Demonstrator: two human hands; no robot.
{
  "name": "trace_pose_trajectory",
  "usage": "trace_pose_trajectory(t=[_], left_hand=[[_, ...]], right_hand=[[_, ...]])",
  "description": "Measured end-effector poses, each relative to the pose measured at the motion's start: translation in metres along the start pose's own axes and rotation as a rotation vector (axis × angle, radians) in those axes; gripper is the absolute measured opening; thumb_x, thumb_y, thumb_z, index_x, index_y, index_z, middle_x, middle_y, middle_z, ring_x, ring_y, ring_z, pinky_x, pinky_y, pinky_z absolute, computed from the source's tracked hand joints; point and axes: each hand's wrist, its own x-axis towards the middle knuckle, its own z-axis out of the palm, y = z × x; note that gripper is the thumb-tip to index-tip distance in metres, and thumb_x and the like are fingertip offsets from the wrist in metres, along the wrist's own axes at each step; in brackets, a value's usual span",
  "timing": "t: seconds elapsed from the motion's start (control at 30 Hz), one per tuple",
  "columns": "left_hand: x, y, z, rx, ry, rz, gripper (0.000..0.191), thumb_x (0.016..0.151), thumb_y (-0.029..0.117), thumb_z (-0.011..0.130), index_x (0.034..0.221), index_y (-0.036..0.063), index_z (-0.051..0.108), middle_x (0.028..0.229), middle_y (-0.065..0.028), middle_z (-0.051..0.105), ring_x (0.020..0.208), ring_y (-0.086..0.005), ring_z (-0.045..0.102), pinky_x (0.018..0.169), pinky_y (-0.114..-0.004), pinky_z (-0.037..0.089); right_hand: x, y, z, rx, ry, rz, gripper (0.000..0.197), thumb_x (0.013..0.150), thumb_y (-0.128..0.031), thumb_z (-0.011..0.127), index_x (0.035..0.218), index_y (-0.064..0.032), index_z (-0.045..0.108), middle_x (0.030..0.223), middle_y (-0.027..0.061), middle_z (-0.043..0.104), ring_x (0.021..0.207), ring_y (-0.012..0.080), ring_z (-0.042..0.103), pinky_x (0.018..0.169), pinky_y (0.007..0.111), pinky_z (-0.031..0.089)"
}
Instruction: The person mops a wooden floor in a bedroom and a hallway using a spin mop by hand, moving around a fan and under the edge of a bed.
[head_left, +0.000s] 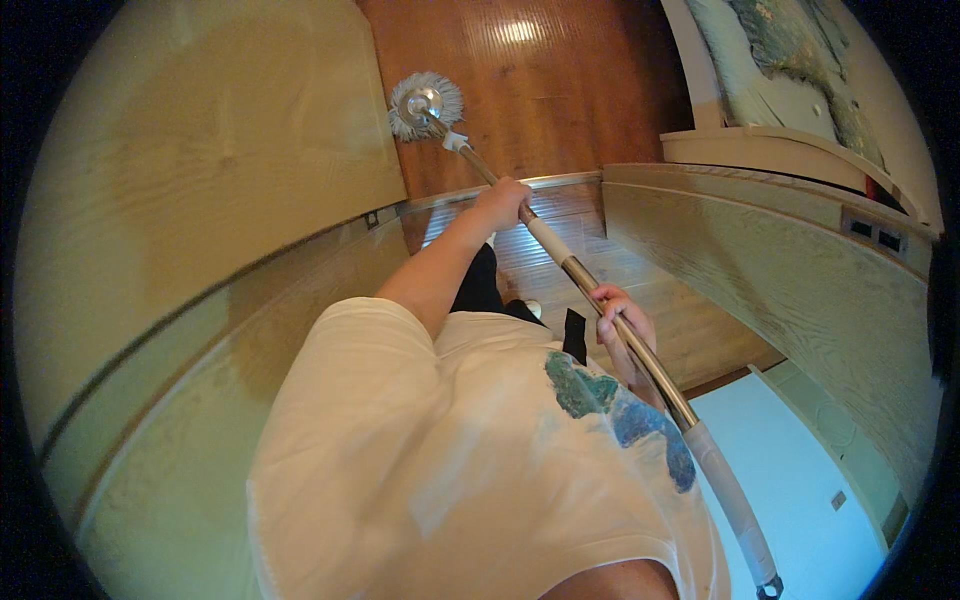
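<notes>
A round spin mop with grey-white strings (450, 86) and a shiny metal disc rests on the wooden floor ahead, close beside the pale panel on the left. Its metal pole (577, 274) runs slantwise back past my right side, with pale sleeves along it and a hanging loop at the end. My left hand (504, 202) is wrapped around the pole at its lower part, arm stretched forward. Nearer my body, my right hand (628, 322) grips the same pole at waist height. The white joint (454, 141) sits just above the mop head.
A metal threshold strip (525, 182) crosses the doorway floor. To the left stands a large pale door panel (225, 135), beside a frame with a strike plate (371, 219). A wall with a double socket plate (874, 231) is at right. A bed (780, 97) lies beyond. Behind me is a white door (795, 465).
</notes>
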Motion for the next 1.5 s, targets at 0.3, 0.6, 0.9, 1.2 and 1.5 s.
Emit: trace_pose_trajectory(t=[0.3, 0.6, 0.9, 1.2, 1.5], left_hand=[[-0.097, 0.088, -0.034, -0.038, 0.127, 0.181, 0.015, 0.065, 0.004, 0.063, 0.079, 0.0066, 0.060, 0.078, -0.0152, 0.060, 0.079, -0.0337, 0.057, 0.069, -0.041, 0.047], [-0.128, 0.113, -0.012, -0.008, 0.110, 0.157, 0.027, 0.060, 0.007, 0.071, 0.082, 0.0091, 0.056, 0.078, -0.0105, 0.057, 0.081, -0.0304, 0.051, 0.073, -0.038, 0.042], [-0.076, 0.148, 0.021, -0.032, 0.082, 0.283, 0.022, 0.061, 0.007, 0.068, 0.081, 0.0083, 0.059, 0.077, -0.0116, 0.061, 0.078, -0.0317, 0.056, 0.068, -0.040, 0.044], [0.025, 0.235, 0.040, -0.079, -0.078, 0.384, 0.017, 0.066, 0.012, 0.063, 0.080, 0.0145, 0.055, 0.080, -0.0077, 0.059, 0.078, -0.0282, 0.058, 0.059, -0.042, 0.045], [0.037, 0.241, 0.043, -0.008, -0.303, 0.480, 0.013, 0.070, 0.010, 0.058, 0.082, 0.0127, 0.053, 0.082, -0.0066, 0.057, 0.081, -0.0262, 0.056, 0.065, -0.038, 0.044]], right_hand=[[-0.086, -0.078, -0.019, -0.151, -0.122, -0.168, 0.020, 0.073, -0.015, 0.066, 0.075, -0.0040, 0.049, 0.097, 0.0148, 0.055, 0.085, 0.0152, 0.050, 0.076, 0.027, 0.038], [-0.119, -0.082, -0.032, -0.212, -0.198, -0.272, 0.023, 0.074, -0.020, 0.068, 0.075, -0.0031, 0.053, 0.091, 0.0141, 0.057, 0.084, 0.0188, 0.052, 0.070, 0.027, 0.041], [-0.135, -0.105, -0.068, -0.188, 0.017, -0.229, 0.013, 0.077, -0.010, 0.063, 0.077, -0.0002, 0.054, 0.086, 0.0158, 0.060, 0.082, 0.0185, 0.056, 0.071, 0.028, 0.043], [-0.145, -0.110, -0.077, -0.230, 0.650, -0.199, 0.025, 0.082, -0.024, 0.061, 0.075, -0.0012, 0.055, 0.090, 0.0154, 0.060, 0.051, 0.0038, 0.041, 0.045, 0.017, 0.033], [-0.153, -0.090, -0.080, -0.376, 0.512, -0.250, 0.033, 0.074, -0.030, 0.068, 0.068, -0.0012, 0.053, 0.082, 0.0169, 0.059, 0.079, 0.0245, 0.058, 0.069, 0.032, 0.045]])
